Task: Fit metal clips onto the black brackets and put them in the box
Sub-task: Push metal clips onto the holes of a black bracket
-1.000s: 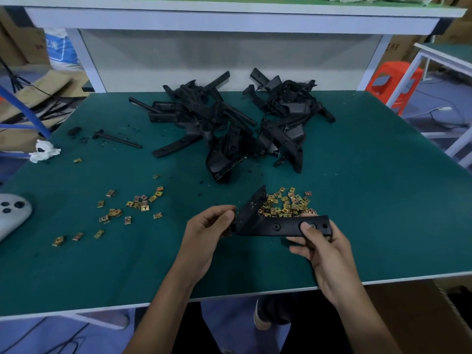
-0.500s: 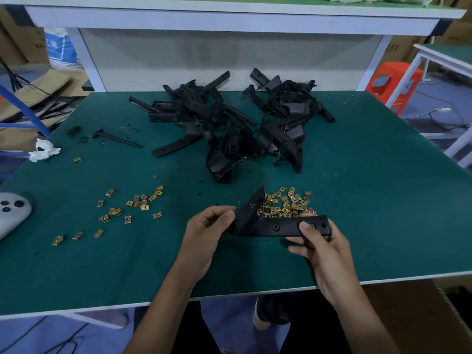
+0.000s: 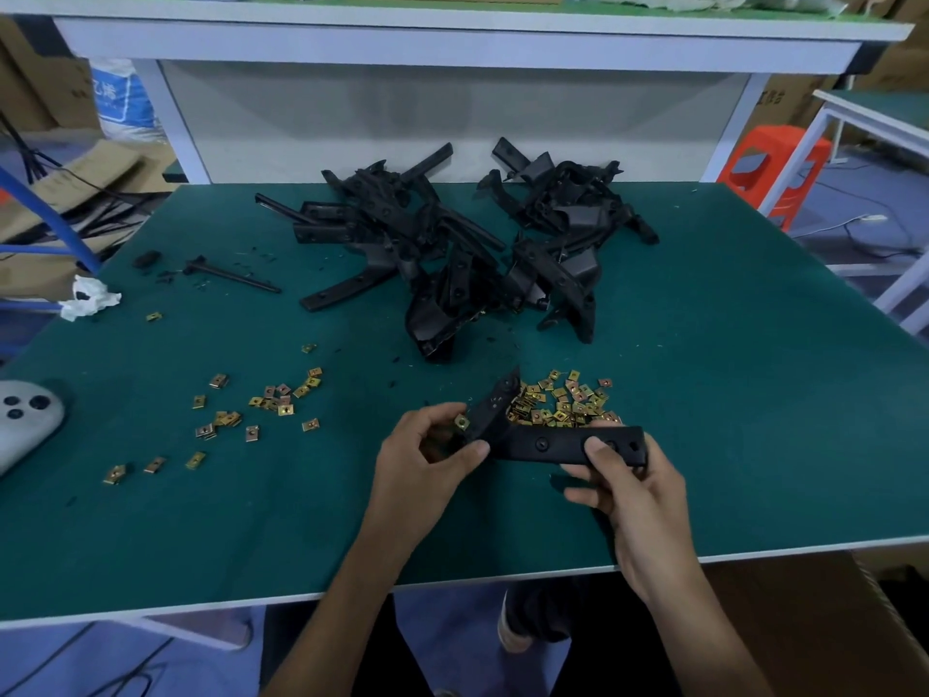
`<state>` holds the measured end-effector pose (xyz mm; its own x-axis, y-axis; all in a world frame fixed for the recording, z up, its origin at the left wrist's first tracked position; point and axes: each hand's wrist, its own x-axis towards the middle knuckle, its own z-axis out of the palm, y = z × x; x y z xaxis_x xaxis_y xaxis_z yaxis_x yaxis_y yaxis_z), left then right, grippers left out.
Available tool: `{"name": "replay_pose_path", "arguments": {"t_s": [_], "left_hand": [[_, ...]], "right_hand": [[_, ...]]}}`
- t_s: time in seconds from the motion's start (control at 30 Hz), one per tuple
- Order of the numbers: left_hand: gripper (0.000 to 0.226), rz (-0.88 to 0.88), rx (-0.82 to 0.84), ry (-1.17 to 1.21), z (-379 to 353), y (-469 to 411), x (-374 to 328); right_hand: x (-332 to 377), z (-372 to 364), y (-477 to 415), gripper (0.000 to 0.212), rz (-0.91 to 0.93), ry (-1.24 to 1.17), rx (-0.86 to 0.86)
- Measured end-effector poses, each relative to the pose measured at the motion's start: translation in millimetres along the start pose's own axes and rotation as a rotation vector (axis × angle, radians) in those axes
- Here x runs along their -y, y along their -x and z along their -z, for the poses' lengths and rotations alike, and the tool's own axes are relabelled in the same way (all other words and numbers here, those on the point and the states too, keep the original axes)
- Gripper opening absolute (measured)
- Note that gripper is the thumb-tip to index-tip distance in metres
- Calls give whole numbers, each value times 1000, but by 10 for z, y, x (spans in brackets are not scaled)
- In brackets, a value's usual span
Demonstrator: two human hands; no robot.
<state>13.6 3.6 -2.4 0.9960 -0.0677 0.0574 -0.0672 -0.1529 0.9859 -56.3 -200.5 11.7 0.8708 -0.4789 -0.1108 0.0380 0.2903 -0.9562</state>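
Note:
I hold one angled black bracket [image 3: 543, 440] above the green table [image 3: 729, 420], near its front edge. My right hand [image 3: 628, 500] grips the bracket's long right arm, thumb on top. My left hand [image 3: 427, 455] pinches a small brass-coloured metal clip [image 3: 461, 422] at the bracket's left bend, thumb under the edge. Just behind the bracket lies a heap of loose metal clips [image 3: 563, 402]. More clips [image 3: 261, 404] are scattered to the left. A big pile of black brackets [image 3: 452, 244] covers the table's back middle.
A brown cardboard box [image 3: 804, 626] stands below the table's front edge at the right. A grey controller [image 3: 25, 420] lies at the left edge, crumpled white paper [image 3: 88, 301] behind it. A thin black strip [image 3: 231, 276] lies at the back left. An orange stool [image 3: 769, 168] stands far right.
My left hand has opened its grip on the bracket's bend and now pinches a metal clip against it. The right hand and the bracket have barely moved.

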Motion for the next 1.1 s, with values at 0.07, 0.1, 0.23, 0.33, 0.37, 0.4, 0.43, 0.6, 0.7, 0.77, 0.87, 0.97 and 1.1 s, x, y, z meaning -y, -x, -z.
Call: {"name": "replay_pose_path", "arguments": {"t_s": [0.07, 0.1, 0.23, 0.33, 0.37, 0.4, 0.43, 0.6, 0.7, 0.77, 0.87, 0.97, 1.1], "left_hand": [[33, -12, -21, -26, -6, 12, -5], [32, -13, -24, -34, -6, 16, -14], [30, -17, -30, -36, -5, 28, -33], [29, -18, -32, -39, -7, 25, -33], [29, -17, -34, -40, -9, 23, -24], [29, -15, -36, -41, -9, 20, -20], [28, -14, -37, -41, -7, 16, -18], [13, 10, -34, 95, -19, 26, -72], [30, 19, -75, 166, -12, 15, -77], [20, -50, -51, -42, -26, 2, -40], [23, -179, 70, -445, -146, -60, -2], [25, -234, 104, -642, -279, -201, -58], [34, -279, 187, -683, -389, -522, -184]], "right_hand": [[2, -6, 9, 12, 8, 5, 1], [4, -10, 13, 13, 9, 10, 2], [14, -23, 22, 13, 3, 31, 1], [27, -27, 28, 13, -2, 29, 4], [28, -27, 32, 13, -1, 29, 7], [28, -29, 36, 13, 0, 30, 11], [27, -30, 37, 13, 0, 30, 15], [96, 20, 7, 13, -66, -141, 32], [136, 102, -23, 16, -105, -254, 27], [130, 120, -25, 14, -115, -255, 42], [120, 98, -14, 15, -109, -211, 90], [124, 99, -9, 15, -102, -201, 119], [139, 95, -3, 14, -105, -198, 115]]}}
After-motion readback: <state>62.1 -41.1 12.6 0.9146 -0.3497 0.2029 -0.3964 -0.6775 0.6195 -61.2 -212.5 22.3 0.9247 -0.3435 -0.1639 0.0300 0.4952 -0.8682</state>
